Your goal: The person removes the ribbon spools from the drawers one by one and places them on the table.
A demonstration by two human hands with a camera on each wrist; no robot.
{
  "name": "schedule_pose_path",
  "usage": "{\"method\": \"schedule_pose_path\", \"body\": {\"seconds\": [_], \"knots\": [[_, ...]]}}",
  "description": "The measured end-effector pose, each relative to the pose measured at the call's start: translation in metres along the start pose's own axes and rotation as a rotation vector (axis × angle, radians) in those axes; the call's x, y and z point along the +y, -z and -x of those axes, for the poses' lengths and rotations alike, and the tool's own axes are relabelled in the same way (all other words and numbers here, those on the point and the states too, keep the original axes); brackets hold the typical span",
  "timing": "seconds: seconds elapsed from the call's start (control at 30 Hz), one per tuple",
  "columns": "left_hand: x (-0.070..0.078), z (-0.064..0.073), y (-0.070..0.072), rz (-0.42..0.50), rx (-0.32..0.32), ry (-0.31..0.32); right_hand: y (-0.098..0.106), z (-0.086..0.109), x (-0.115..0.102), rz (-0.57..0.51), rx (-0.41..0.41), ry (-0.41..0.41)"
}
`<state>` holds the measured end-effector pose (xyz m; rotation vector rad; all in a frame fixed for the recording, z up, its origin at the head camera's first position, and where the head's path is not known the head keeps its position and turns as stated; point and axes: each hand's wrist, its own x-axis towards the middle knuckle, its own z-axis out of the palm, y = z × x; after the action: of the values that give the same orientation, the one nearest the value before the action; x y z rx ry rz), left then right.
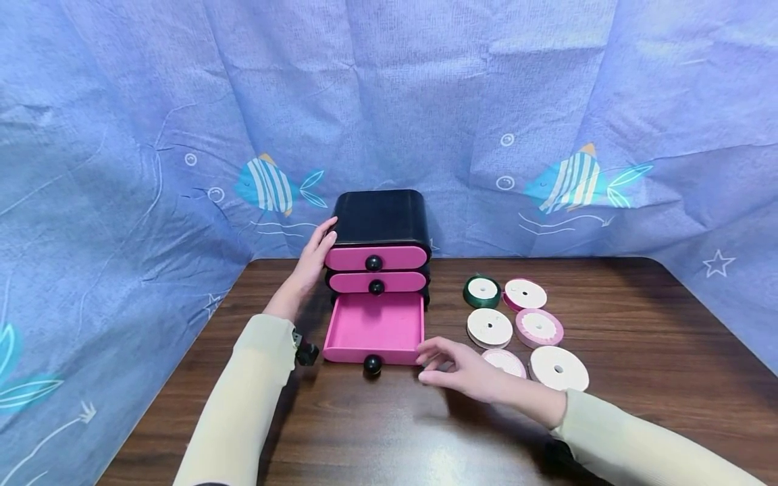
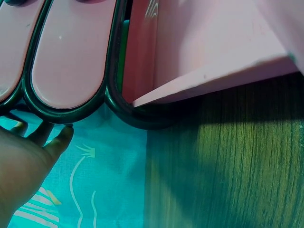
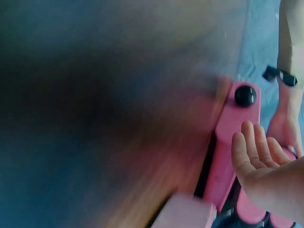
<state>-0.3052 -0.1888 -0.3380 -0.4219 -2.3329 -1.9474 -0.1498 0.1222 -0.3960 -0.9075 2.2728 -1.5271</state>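
Note:
A small black cabinet (image 1: 381, 217) with pink drawers stands toward the back of the table. Its bottom drawer (image 1: 377, 324) is pulled out, and the pink inside holds nothing. The upper drawer (image 1: 346, 258) and middle drawer (image 1: 349, 282) are pushed in. My left hand (image 1: 313, 260) rests on the cabinet's left side, its fingertips against the black shell in the left wrist view. Beside the bottom drawer's front right corner is my right hand (image 1: 458, 368), fingers loosely bent with nothing between them. Whether its fingertips touch the drawer, I cannot tell.
Right of the cabinet lie several ribbon spools: a green spool (image 1: 483, 291), a magenta spool (image 1: 525, 294), a pink spool (image 1: 539, 328), a white spool (image 1: 489, 327) among them. My right forearm partly covers the nearest ones. A blue fish-print cloth (image 1: 425, 101) hangs behind the table.

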Motion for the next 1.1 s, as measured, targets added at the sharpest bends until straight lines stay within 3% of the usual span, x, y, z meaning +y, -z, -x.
{"method": "schedule_pose_path", "body": {"seconds": [0.23,0.47,0.6,0.77,0.83,1.1], "knots": [[0.005,0.001,0.0,0.031,-0.013,0.027,-0.026,-0.009,-0.008,-0.119,-0.046,-0.055],[0.031,0.016,-0.004,0.014,-0.026,0.043,-0.044,-0.016,-0.011,-0.228,-0.054,-0.162],[0.033,0.018,-0.005,0.021,-0.022,0.041,-0.05,-0.02,-0.012,-0.255,-0.042,-0.217],[0.03,0.016,-0.005,0.036,-0.019,0.04,-0.055,-0.025,-0.015,-0.309,-0.027,-0.265],[0.021,0.011,-0.004,0.029,-0.016,0.029,-0.057,-0.027,-0.014,-0.343,-0.016,-0.28],[0.006,0.003,-0.001,0.029,-0.014,0.028,-0.063,-0.038,-0.011,-0.434,0.02,-0.349]]}}
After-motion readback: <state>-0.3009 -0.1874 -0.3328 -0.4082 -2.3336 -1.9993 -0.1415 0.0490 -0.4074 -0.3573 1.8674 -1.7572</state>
